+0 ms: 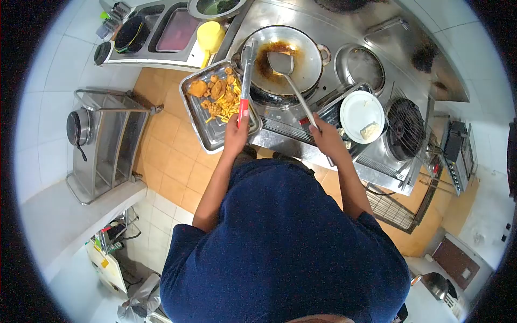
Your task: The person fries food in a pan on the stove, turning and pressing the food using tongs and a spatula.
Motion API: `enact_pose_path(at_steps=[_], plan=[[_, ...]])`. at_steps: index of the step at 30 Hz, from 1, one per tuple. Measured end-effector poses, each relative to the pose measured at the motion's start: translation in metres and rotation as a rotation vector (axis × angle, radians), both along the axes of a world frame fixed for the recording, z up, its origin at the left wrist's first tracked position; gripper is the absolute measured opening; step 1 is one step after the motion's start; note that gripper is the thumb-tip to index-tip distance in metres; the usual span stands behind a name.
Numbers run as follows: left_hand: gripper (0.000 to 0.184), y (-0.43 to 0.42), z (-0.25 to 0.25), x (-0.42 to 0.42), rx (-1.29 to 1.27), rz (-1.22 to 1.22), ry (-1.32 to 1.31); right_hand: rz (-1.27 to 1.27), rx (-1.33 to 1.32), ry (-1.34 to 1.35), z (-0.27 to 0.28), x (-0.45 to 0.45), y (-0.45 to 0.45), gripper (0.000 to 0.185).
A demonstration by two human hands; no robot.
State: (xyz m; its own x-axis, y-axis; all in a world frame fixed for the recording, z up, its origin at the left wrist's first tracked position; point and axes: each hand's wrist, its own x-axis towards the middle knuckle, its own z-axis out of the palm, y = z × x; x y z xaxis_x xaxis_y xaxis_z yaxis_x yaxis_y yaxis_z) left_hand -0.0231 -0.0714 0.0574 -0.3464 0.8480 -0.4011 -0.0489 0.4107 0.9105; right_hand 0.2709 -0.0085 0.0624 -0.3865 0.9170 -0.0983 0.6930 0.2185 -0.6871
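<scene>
In my left hand are metal tongs with a red handle, pointing up across the left side of a wok. Under them, a metal tray bears fried chicken pieces and French fries. My left hand is over the tray's right part; whether it also touches the tray I cannot tell. My right hand is closed around the long handle of a wok spatula. The spatula's blade lies inside the wok, where brown residue and some liquid show.
Right of the wok stand a round metal pan, a white plate with a pale lump, and a burner with a wire grate. A yellow dipper lies at the back left. A metal trolley stands at left.
</scene>
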Motion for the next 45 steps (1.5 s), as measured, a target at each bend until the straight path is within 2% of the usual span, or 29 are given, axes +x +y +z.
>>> enact_pose_path(at_steps=[2,4,6,10,13,14,17,23,29,32,35,38,41,42,45], plan=[[0.046,0.001,0.000,0.000,0.013,0.008,-0.007,-0.078,-0.189,0.010,0.039,-0.004,0.002,0.049],[0.046,0.001,-0.006,-0.002,0.018,0.011,-0.006,-0.105,-0.230,0.002,0.053,-0.003,0.005,0.048],[0.046,0.000,-0.015,-0.005,0.019,0.009,-0.014,-0.079,-0.131,-0.022,0.045,0.003,0.009,0.050],[0.047,0.005,-0.019,-0.005,-0.013,0.026,-0.042,-0.029,-0.077,-0.275,0.023,0.002,0.008,0.052],[0.046,0.007,-0.013,-0.002,-0.009,0.041,-0.036,0.002,-0.089,-0.345,0.017,-0.009,0.001,0.053],[0.045,0.006,-0.012,-0.002,0.000,0.041,-0.030,-0.010,-0.164,-0.402,0.018,-0.013,-0.002,0.056],[0.044,0.005,-0.012,-0.004,0.004,0.015,-0.081,-0.003,-0.098,-0.436,0.000,-0.011,-0.006,0.058],[0.044,0.007,-0.018,-0.004,0.008,-0.005,-0.064,0.011,-0.107,-0.506,0.000,-0.019,-0.007,0.057],[0.045,0.009,-0.021,-0.003,0.007,0.014,-0.028,-0.051,-0.201,-0.497,0.001,-0.027,-0.007,0.060],[0.046,0.009,-0.023,-0.003,0.005,0.014,-0.042,-0.065,-0.187,-0.473,-0.009,-0.025,-0.008,0.057],[0.046,0.011,-0.020,-0.001,-0.009,0.005,-0.062,-0.067,-0.161,-0.286,0.000,-0.022,-0.007,0.057],[0.045,0.012,-0.020,-0.003,-0.017,0.002,-0.092,-0.014,0.084,0.112,-0.015,-0.005,-0.004,0.055],[0.045,0.013,-0.029,-0.003,-0.033,0.002,-0.088,-0.273,-0.605,0.312,0.041,-0.006,-0.001,0.054],[0.045,0.014,-0.026,-0.001,-0.030,0.012,-0.081,-0.317,-0.611,0.403,0.042,-0.005,-0.002,0.048],[0.046,0.012,-0.020,0.002,-0.016,0.035,-0.087,-0.246,-0.486,0.135,0.055,0.003,0.004,0.050]])
